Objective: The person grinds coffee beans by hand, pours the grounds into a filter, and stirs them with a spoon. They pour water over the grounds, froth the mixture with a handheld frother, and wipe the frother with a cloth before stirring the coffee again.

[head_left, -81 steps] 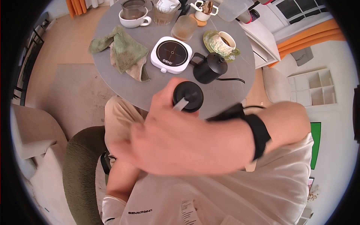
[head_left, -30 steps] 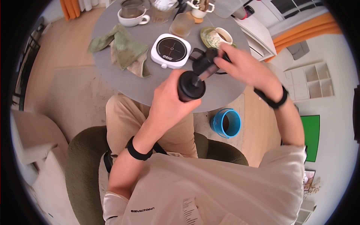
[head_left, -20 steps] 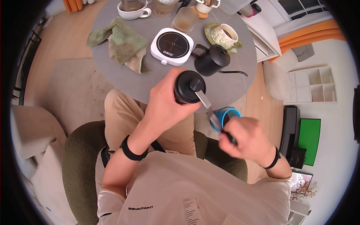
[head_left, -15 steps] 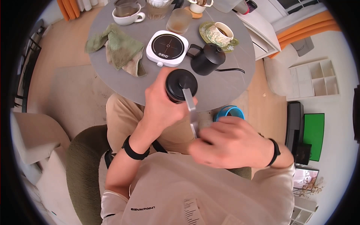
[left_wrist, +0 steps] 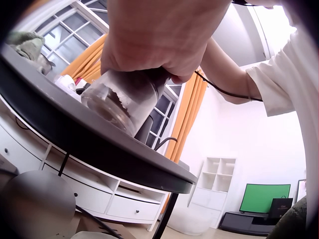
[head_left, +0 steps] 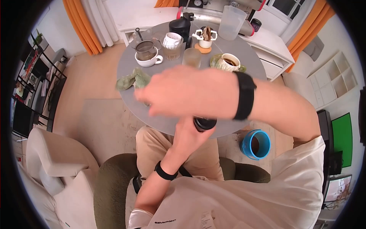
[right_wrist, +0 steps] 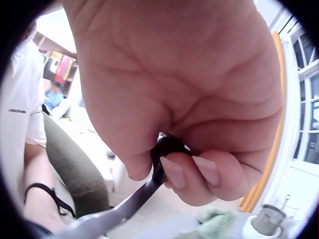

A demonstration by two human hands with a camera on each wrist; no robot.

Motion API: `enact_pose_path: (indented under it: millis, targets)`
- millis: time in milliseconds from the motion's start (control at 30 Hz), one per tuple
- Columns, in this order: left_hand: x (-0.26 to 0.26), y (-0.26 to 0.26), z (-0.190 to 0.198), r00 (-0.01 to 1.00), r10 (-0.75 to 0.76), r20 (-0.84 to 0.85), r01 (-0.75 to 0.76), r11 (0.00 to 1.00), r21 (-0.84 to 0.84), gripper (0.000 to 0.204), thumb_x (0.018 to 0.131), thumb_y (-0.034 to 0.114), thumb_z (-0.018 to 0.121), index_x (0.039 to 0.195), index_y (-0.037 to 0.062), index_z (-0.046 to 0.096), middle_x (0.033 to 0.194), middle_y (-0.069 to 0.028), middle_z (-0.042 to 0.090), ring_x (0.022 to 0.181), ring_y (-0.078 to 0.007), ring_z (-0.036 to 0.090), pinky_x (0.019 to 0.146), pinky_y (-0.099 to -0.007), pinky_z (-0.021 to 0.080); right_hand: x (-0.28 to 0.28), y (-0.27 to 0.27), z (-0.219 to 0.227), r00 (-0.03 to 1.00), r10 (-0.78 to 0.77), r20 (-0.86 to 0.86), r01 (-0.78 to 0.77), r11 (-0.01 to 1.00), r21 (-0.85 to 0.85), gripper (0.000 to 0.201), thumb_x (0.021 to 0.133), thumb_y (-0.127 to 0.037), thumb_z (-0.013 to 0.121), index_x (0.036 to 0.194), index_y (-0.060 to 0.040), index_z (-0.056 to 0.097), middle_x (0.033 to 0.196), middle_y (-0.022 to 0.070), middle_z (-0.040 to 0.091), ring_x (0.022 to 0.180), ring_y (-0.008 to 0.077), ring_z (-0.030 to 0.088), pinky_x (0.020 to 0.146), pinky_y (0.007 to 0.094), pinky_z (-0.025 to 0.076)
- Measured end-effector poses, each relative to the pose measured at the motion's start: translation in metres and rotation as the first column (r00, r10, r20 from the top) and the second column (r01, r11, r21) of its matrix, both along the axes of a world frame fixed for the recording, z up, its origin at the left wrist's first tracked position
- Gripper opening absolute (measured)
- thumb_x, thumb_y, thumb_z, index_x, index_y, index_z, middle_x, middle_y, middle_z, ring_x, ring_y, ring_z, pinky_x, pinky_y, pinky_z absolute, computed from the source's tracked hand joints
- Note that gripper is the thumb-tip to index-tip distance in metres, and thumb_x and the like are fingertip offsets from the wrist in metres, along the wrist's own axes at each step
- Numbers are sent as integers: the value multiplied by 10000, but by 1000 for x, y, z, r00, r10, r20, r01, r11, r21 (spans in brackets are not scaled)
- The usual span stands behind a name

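My left hand [head_left: 187,137] grips the upper part of a hand coffee grinder [head_left: 206,124], over my lap by the table's near edge. In the left wrist view the grinder's clear lower jar [left_wrist: 122,99] shows below the fist, tilted. My right hand [head_left: 187,91], blurred, passes over the grinder's far side in the head view and hides much of the table. From the right wrist view, its curled fingers and thumb hold the black knob [right_wrist: 167,148] of the metal crank [right_wrist: 112,216].
On the grey table [head_left: 127,97] lie a green towel [head_left: 131,81], a white cup with a strainer [head_left: 148,59], a frosted glass [head_left: 191,57] and a coffee cup on a green saucer [head_left: 230,62]. A blue bucket [head_left: 256,145] with dark liquid stands on the floor, right.
My right hand has swung round with the crank, from the grinder's near right to its far side. The head view has tilted up. My left hand still holds the grinder.
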State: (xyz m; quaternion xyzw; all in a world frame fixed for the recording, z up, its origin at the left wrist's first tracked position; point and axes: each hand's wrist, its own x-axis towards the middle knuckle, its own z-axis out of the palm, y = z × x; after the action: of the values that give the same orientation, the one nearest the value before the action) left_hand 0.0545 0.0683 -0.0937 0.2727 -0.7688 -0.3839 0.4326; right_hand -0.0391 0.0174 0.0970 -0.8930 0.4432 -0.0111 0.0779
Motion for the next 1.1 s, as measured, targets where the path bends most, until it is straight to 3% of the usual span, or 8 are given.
enact_pose_path:
  millis: [33, 167, 300, 500, 667, 867, 967, 1100]
  targets:
    - [2, 3, -7, 996, -27, 82, 18, 995, 99, 653, 810, 208, 901, 1334, 28, 556, 1089, -198, 715, 992, -361, 732, 859, -446, 586, -12, -5, 5, 994, -105, -30, 105, 994, 15, 268, 982, -296, 695, 1096, -58, 650, 846, 186, 740, 819, 407, 743, 684, 520, 583]
    - [6, 2, 16, 975, 22, -220, 36, 966, 254, 714, 819, 87, 873, 1407, 41, 470, 999, -84, 689, 906, -148, 702, 836, -316, 571, -92, -17, -11, 925, -357, -126, 373, 918, 137, 314, 1002, -347, 681, 1088, -46, 654, 843, 149, 727, 810, 358, 714, 721, 489, 536]
    - [2, -3, -7, 955, -43, -294, 46, 999, 1, 834, 825, 28, 886, 1453, 66, 338, 1163, -143, 613, 976, -191, 686, 858, -343, 583, -129, 29, -17, 891, -453, -46, 451, 866, 217, 297, 1023, -325, 668, 986, -33, 629, 803, 154, 695, 740, 322, 682, 666, 431, 518]
    - [2, -5, -19, 926, -114, -359, 53, 983, -176, 794, 835, 15, 882, 1387, 73, 314, 1155, -179, 600, 976, -288, 689, 841, -398, 591, -97, 127, 4, 795, -584, -165, 607, 768, 205, 301, 987, -311, 713, 997, -26, 616, 832, 217, 706, 818, 438, 697, 689, 502, 536]
    - [6, -10, -22, 902, -189, -388, 149, 980, -132, 697, 809, 8, 867, 1338, 48, 414, 1167, -184, 629, 968, -365, 704, 837, -426, 593, -45, 172, 31, 884, -387, -264, 456, 838, 300, 317, 970, -296, 723, 1001, -35, 547, 769, 135, 674, 739, 360, 701, 660, 449, 549]
    - [9, -11, -18, 947, -187, -263, 146, 975, -168, 843, 830, 25, 899, 1421, 77, 301, 1081, -142, 625, 893, -214, 674, 815, -368, 575, -6, 170, 17, 923, -42, -383, 80, 993, 85, 279, 856, -284, 769, 872, -86, 573, 644, 24, 550, 626, 194, 643, 597, 329, 496]
    - [9, -8, -13, 942, -132, -308, 104, 989, -105, 744, 790, -18, 871, 1383, 69, 431, 1138, -157, 656, 965, -335, 722, 827, -428, 599, 17, 161, 9, 942, 33, -335, -34, 999, 2, 240, 832, -247, 732, 804, -98, 546, 606, -2, 505, 564, 148, 604, 562, 303, 463]
    - [10, -1, -11, 945, -151, -290, 176, 982, 62, 757, 847, 2, 874, 1410, 74, 373, 1081, -112, 666, 902, -182, 688, 839, -324, 565, 36, 125, -13, 977, 127, -171, -148, 982, -118, 217, 814, -221, 720, 830, -92, 548, 593, 1, 491, 558, 158, 608, 553, 347, 477]
